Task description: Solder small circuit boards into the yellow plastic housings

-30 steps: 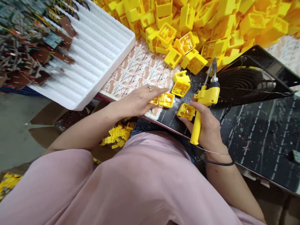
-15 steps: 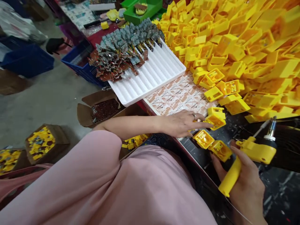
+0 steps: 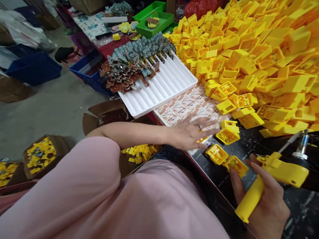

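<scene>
My left hand (image 3: 190,132) hovers low over the patterned sheet, fingers spread and holding nothing, its fingertips just left of a yellow plastic housing (image 3: 227,132). In my right hand (image 3: 267,194) is a yellow soldering gun (image 3: 281,169), its metal tip pointing up and away, with a thin wire trailing from the handle. The right thumb reaches the edge of another open yellow housing (image 3: 236,166). Touching that one is a further open housing (image 3: 217,154) with small fittings inside. A bit of yellow shows beneath the left fingers, mostly hidden.
A large heap of yellow housings (image 3: 261,63) covers the right side. White foam tray (image 3: 164,86) bears wired circuit boards (image 3: 134,63). Green trays (image 3: 156,25) and a blue basket (image 3: 88,71) lie beyond. Cardboard boxes (image 3: 46,154) of parts stand on the floor.
My left hand has drawn back from the yellow housing and its fingers have spread. The view has shifted slightly; the soldering gun stays in my right hand, now a little lower right.
</scene>
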Motion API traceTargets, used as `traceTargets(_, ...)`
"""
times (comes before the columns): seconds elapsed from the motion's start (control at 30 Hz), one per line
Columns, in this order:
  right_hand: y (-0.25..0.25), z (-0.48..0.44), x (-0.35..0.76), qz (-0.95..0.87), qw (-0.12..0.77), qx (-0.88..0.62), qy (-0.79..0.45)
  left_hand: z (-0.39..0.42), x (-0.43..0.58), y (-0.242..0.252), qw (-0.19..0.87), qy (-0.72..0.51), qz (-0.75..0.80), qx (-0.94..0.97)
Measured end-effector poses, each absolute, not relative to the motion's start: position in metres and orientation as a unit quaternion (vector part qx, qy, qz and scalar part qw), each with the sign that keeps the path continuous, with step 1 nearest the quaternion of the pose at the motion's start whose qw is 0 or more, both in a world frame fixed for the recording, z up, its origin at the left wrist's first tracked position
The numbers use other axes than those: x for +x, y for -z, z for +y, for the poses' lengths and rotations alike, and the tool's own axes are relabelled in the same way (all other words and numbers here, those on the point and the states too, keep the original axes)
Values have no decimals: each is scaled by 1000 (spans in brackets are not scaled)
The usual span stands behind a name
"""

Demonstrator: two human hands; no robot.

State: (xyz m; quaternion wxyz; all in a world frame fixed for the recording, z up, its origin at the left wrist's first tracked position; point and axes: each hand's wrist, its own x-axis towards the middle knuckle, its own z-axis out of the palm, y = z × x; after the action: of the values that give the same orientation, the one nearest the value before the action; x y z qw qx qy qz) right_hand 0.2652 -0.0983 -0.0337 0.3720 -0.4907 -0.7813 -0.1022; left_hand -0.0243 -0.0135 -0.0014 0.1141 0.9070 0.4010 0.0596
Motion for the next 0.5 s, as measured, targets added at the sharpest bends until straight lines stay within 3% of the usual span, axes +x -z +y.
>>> traceTargets(0.13,37,-102,268,-779,366,-500,98,48,-104,-46,36,-55,575,815)
traceTargets(0.27,44,-94,272,-773,376,-500,105,94,-194,-61,-8,-88,742,664)
traceTargets(0.4,45,-86,271,-779,407,-460,128,98,-229,-55,38,-84,753,652)
traceTargets(0.5,38,-92,265,-774,381,-500,75,97,-232,-58,25,-124,731,671)
